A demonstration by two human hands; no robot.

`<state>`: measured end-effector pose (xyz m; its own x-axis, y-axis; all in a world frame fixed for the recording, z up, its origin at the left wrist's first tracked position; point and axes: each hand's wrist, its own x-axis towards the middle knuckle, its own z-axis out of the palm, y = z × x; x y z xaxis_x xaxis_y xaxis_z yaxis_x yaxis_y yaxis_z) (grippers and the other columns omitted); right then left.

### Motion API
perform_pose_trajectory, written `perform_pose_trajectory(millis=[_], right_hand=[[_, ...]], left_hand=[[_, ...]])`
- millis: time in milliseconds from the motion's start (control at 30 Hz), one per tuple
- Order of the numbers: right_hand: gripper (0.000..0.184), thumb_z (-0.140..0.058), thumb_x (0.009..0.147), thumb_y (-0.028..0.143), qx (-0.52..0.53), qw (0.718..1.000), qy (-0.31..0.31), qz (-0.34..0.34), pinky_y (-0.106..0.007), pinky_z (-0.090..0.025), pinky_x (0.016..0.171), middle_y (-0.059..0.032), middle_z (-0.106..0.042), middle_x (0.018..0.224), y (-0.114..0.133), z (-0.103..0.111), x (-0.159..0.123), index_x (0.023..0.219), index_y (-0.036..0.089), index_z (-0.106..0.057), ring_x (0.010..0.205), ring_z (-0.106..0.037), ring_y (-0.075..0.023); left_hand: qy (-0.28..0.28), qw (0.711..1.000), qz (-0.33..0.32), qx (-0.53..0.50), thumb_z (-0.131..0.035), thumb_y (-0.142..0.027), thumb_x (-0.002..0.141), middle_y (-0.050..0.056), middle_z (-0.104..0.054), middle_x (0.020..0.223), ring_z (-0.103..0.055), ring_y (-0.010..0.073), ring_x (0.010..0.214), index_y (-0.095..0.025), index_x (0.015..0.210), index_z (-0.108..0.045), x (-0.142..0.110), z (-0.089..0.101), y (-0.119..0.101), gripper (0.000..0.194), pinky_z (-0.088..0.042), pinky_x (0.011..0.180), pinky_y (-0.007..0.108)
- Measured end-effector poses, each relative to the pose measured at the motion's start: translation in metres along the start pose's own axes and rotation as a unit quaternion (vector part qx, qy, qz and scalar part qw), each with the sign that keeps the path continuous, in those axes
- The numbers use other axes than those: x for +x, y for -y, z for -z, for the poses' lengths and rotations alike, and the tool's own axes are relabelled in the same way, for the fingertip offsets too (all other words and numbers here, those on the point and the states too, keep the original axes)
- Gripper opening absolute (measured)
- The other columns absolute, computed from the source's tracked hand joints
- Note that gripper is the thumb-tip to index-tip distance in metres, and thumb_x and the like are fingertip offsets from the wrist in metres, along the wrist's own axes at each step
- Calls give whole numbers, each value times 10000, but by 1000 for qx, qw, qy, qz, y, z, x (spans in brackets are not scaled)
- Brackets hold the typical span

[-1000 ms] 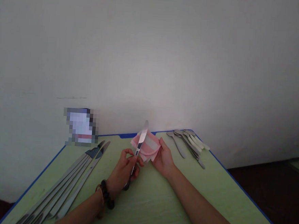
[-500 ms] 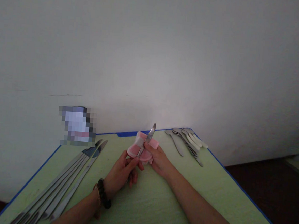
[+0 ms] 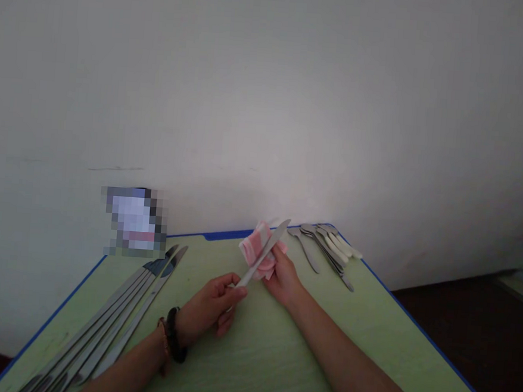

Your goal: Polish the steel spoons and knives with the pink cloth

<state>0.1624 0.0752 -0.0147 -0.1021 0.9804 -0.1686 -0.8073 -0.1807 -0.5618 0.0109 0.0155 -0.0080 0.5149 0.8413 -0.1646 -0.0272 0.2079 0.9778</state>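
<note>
A metal table knife [image 3: 264, 253] slants up and to the right over the middle of the table, its blade tip pointing away from me. My left hand [image 3: 218, 303] is closed on the lower end of its handle. In my right hand [image 3: 285, 278] is a crumpled pink and white cloth [image 3: 254, 243], which lies behind the knife and against it. The right thumb is close to the blade. Some of the right fingers are hidden under the cloth.
Several long metal knives [image 3: 113, 323] lie side by side at the left. Spoons and forks [image 3: 329, 248], some white-handled, lie at the back right, with a single fork [image 3: 305, 250] beside them. A blurred phone [image 3: 132, 217] leans on the wall [image 3: 268, 101]. The green table [image 3: 250, 362] has blue edging.
The knife has shifted slightly up and right, and more of its handle shows. The cloth is more bunched in my right hand. My left hand has moved a little away from the cloth.
</note>
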Motion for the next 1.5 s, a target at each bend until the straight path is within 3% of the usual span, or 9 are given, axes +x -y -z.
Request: perform_pose_trajectory(millis=[133, 300, 467, 567, 700, 867, 967, 1200, 1500], right_hand=[[131, -595, 764, 290, -1, 1000, 12, -7, -263, -499, 646, -6, -698, 695, 2, -4, -2, 806, 170, -626, 674, -643, -156], [342, -498, 795, 476, -26, 990, 117, -71, -328, -503, 680, -54, -704, 835, 5, -12, -12, 901, 172, -614, 814, -642, -201], [359, -567, 758, 471, -48, 985, 154, -67, -325, -495, 684, -56, -699, 868, 1, -11, -16, 959, 175, -601, 826, -634, -199], [272, -708, 669, 308, -81, 988, 127, -37, -282, -482, 651, -41, -695, 785, -3, -7, -15, 874, 154, -619, 736, -630, -171], [195, -729, 649, 276, -70, 997, 22, -12, -231, -448, 557, -4, -653, 622, -5, 0, -8, 724, 136, -616, 569, -582, -118], [165, -714, 669, 268, -42, 998, -35, 11, -230, -452, 569, -3, -661, 644, -5, 2, -3, 734, 147, -621, 582, -588, -116], [212, -737, 641, 298, -54, 998, -19, 21, -221, -441, 546, 13, -635, 597, -6, 2, -3, 726, 145, -618, 543, -559, -105], [266, -754, 615, 321, -98, 994, 44, 15, -187, -397, 475, 37, -599, 566, -3, -1, -10, 748, 142, -610, 493, -503, -74], [285, -710, 666, 289, -168, 961, 209, -61, -233, -436, 472, 9, -635, 590, -2, -7, -27, 898, 148, -623, 521, -574, -130]], left_hand=[[-77, 996, -12, 36, -533, -527, 778, -131, -366, 381, -338, 42, 271, -190, 774, -453, 3, -6, -1, 345, -208, 293, 133], [-176, 983, -42, 32, -526, -559, 760, -127, -333, 460, -283, 33, 326, -185, 807, -455, 4, -10, -2, 383, -197, 305, 133], [-224, 974, -46, -1, -491, -543, 784, -118, -305, 506, -268, 47, 392, -195, 833, -448, 4, -11, -1, 354, -220, 354, 136], [-210, 977, -25, 1, -500, -459, 788, -101, -351, 555, -322, 60, 430, -202, 901, -467, 3, -12, 0, 283, -232, 382, 145], [-118, 992, -5, 52, -470, -361, 810, -66, -451, 600, -393, 80, 483, -178, 1000, -517, 0, -13, -1, 269, -281, 437, 176], [-38, 979, -75, 188, -448, -379, 854, -11, -591, 641, -497, 122, 585, -159, 921, -591, -2, -14, -3, 271, -376, 568, 214], [-36, 973, -83, 214, -451, -376, 860, 1, -629, 679, -533, 126, 609, -168, 888, -593, -2, -13, -3, 254, -402, 580, 212], [-128, 974, -60, 179, -429, -456, 849, -14, -596, 597, -471, 81, 379, -171, 745, -527, 1, -14, 6, 319, -386, 375, 191], [-174, 974, -61, 134, -505, -484, 795, -13, -576, 563, -506, 91, 403, -149, 741, -542, 3, -15, 8, 341, -436, 369, 191]])
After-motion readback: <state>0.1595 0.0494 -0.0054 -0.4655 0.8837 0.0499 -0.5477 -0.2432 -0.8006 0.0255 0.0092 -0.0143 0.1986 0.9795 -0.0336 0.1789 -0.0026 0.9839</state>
